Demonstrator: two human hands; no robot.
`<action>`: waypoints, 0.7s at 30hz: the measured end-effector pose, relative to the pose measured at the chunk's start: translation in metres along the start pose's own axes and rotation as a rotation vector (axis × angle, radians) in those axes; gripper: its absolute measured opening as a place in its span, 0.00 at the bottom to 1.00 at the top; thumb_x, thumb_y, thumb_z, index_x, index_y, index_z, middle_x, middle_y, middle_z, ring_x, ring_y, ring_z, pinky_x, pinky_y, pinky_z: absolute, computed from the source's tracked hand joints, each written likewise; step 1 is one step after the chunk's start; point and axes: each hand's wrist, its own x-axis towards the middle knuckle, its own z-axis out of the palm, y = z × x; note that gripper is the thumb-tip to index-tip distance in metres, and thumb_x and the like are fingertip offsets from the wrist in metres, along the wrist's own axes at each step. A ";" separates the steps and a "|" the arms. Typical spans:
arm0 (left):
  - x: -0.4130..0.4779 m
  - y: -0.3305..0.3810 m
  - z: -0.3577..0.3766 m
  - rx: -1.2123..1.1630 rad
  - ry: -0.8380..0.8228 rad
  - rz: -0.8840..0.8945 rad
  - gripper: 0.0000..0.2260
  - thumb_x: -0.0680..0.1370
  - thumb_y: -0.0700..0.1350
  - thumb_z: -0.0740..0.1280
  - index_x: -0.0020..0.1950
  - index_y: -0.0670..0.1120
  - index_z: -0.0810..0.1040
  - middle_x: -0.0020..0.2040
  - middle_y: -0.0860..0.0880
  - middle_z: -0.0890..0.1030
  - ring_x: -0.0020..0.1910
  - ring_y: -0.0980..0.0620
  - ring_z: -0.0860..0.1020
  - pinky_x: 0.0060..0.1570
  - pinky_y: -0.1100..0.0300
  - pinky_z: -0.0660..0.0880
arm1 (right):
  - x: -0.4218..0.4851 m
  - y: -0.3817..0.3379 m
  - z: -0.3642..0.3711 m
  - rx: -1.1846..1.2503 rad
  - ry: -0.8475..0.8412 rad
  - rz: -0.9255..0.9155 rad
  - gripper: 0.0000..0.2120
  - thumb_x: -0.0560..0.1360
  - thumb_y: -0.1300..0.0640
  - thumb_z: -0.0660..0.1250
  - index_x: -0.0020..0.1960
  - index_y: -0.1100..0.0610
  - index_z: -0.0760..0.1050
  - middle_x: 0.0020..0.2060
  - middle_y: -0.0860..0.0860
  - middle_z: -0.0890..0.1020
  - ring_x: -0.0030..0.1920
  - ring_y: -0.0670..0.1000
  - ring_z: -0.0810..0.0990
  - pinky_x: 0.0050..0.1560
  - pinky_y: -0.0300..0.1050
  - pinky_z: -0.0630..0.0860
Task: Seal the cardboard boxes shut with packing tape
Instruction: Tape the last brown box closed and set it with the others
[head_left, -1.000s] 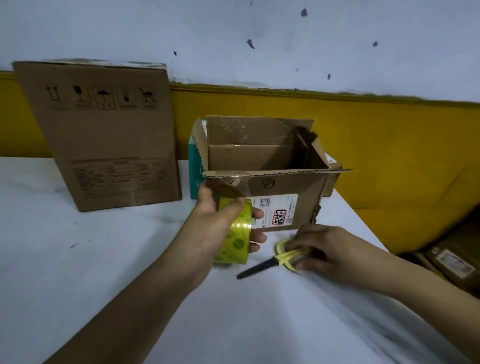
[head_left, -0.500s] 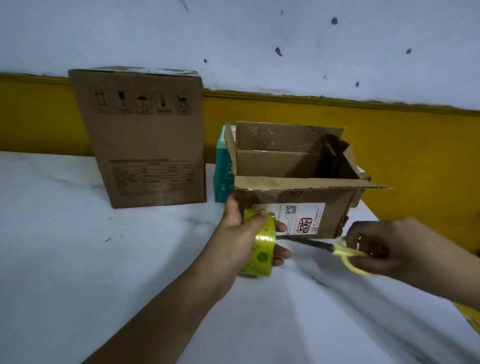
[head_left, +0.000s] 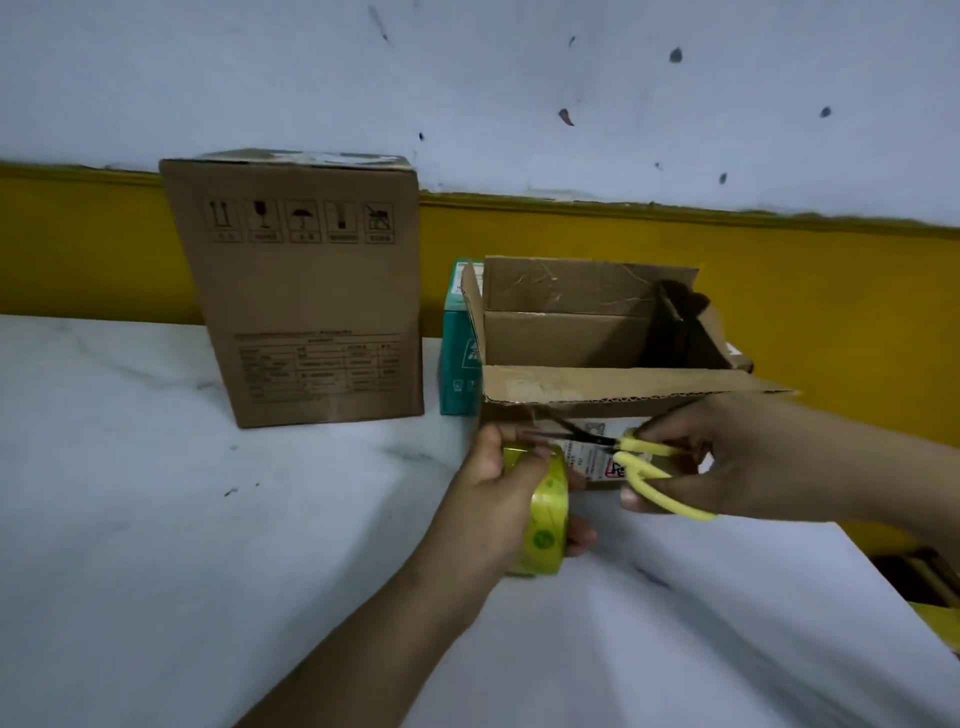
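The left hand (head_left: 493, 499) is gripping a roll of yellow-green packing tape (head_left: 548, 512), thumb over the top of the roll and fingers curling round its far side, holding it on edge just above the white marbled counter (head_left: 156, 519), in front of the boxes.

The right hand (head_left: 743, 457) is holding yellow-handled scissors with black blades (head_left: 631, 446), fingers closing round the handle loops. The blades are standing parted and pointing left, their tips just above the roll, near the left thumb. Whether a strand of tape is lying between them cannot be told.

Just behind both hands, an open brown cardboard box (head_left: 587, 338) is sitting near the counter's far right corner. Its back and side flaps are standing up and its front flap is folding outward over the hands. A white shipping label (head_left: 587, 457) on its front face is showing partly behind the scissors.

A teal carton (head_left: 457, 358) is standing against the open box's left side. Left of that, at the far edge, a tall closed brown cardboard box (head_left: 311, 296) with printed handling symbols is standing upright.
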 end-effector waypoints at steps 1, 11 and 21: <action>0.000 0.001 0.001 0.005 0.001 -0.005 0.06 0.83 0.40 0.61 0.59 0.48 0.71 0.45 0.41 0.83 0.28 0.42 0.79 0.34 0.51 0.81 | 0.003 -0.002 0.003 0.018 0.002 0.001 0.28 0.59 0.23 0.61 0.46 0.41 0.82 0.37 0.45 0.82 0.32 0.46 0.73 0.32 0.42 0.70; -0.005 0.003 0.002 0.022 0.000 -0.029 0.04 0.84 0.42 0.60 0.58 0.49 0.70 0.43 0.41 0.82 0.28 0.44 0.80 0.31 0.55 0.80 | 0.012 -0.003 -0.002 -0.061 0.027 0.020 0.03 0.73 0.43 0.70 0.43 0.37 0.84 0.30 0.42 0.83 0.28 0.42 0.76 0.25 0.32 0.66; -0.006 0.009 -0.001 -0.054 0.154 -0.020 0.04 0.83 0.41 0.62 0.55 0.49 0.74 0.36 0.42 0.83 0.28 0.43 0.80 0.33 0.52 0.80 | 0.001 0.033 0.065 -0.564 0.050 0.116 0.08 0.81 0.50 0.58 0.51 0.48 0.77 0.46 0.47 0.80 0.44 0.50 0.79 0.42 0.40 0.72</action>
